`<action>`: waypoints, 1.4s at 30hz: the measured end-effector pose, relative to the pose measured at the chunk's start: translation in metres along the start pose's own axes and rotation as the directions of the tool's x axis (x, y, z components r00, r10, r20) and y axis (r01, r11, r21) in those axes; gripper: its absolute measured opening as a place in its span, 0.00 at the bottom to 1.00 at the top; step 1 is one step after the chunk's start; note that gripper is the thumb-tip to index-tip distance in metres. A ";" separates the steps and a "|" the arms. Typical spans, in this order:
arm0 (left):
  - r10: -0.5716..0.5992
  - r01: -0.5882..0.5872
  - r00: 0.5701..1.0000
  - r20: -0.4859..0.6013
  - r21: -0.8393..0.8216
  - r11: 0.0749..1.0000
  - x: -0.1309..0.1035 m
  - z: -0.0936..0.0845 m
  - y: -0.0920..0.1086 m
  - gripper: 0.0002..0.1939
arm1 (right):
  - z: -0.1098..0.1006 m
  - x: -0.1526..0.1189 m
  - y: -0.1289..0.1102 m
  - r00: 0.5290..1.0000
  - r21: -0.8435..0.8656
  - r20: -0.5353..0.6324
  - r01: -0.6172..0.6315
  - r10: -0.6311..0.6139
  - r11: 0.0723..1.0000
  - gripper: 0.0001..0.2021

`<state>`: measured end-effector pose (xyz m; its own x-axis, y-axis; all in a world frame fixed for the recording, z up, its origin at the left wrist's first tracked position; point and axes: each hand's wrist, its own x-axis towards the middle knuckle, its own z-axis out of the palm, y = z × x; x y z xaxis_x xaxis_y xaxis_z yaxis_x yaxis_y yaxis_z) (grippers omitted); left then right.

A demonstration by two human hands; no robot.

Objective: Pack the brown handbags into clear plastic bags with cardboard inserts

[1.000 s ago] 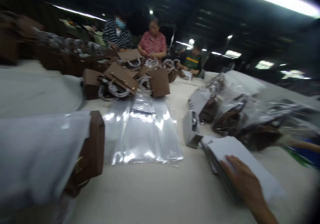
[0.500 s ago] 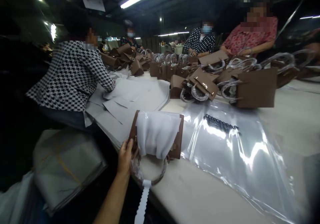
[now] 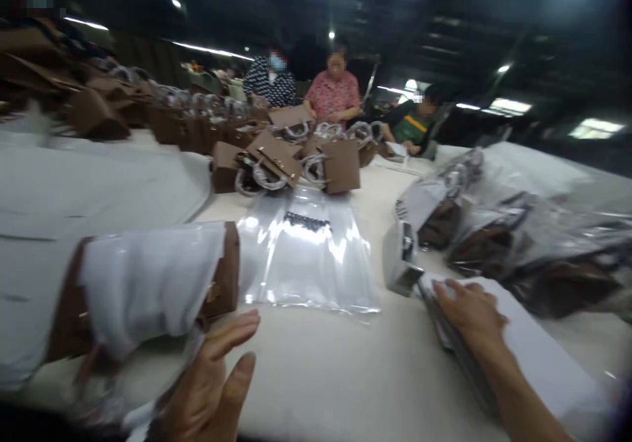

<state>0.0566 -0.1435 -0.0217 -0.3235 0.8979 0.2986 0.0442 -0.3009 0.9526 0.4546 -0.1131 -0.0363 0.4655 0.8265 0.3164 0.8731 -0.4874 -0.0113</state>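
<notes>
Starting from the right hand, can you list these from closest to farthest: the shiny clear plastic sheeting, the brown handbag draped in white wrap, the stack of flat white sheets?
1. Stack of white sheets: directly under the right hand.
2. Clear plastic sheeting: to its left, mid-table.
3. Brown handbag: farthest left, near the left hand.
</notes>
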 end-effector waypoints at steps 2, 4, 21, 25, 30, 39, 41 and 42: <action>-0.132 0.125 0.957 0.258 0.044 0.991 -0.012 0.035 -0.009 0.11 | -0.003 -0.003 0.010 0.999 -0.083 -0.006 -0.038 0.038 0.996 0.21; -0.240 0.223 0.857 0.456 0.093 0.970 -0.018 0.066 -0.016 0.11 | -0.001 -0.002 0.011 1.000 -0.108 -0.012 0.006 -0.007 0.994 0.20; -0.295 0.966 0.064 0.953 0.015 0.258 -0.073 0.255 -0.037 0.27 | -0.032 -0.089 0.028 0.862 0.119 -0.134 0.504 -0.489 0.856 0.12; -0.321 0.964 0.066 0.945 0.022 0.264 -0.082 0.266 -0.052 0.24 | -0.013 -0.103 0.068 0.918 0.111 -0.038 0.396 -0.394 0.912 0.30; -0.320 0.970 0.062 0.945 0.019 0.244 -0.088 0.265 -0.060 0.20 | -0.015 -0.096 0.102 0.946 0.221 -0.009 0.318 -0.324 0.922 0.22; -0.335 0.965 0.074 0.939 0.017 0.263 -0.091 0.272 -0.063 0.21 | -0.013 -0.100 0.096 0.934 0.159 -0.053 0.356 -0.352 0.921 0.27; -0.356 0.941 0.108 0.928 0.020 0.339 -0.091 0.275 -0.058 0.23 | -0.012 -0.100 0.094 0.936 0.168 -0.056 0.352 -0.348 0.921 0.24; -0.365 0.924 0.125 0.922 0.025 0.381 -0.092 0.277 -0.055 0.24 | -0.012 -0.099 0.092 0.936 0.177 -0.059 0.351 -0.346 0.920 0.22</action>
<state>0.3461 -0.1200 -0.0859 0.8152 0.5189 -0.2573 -0.2581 0.7232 0.6407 0.4868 -0.2434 -0.0569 0.1253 0.9259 0.3565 0.9918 -0.1084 -0.0671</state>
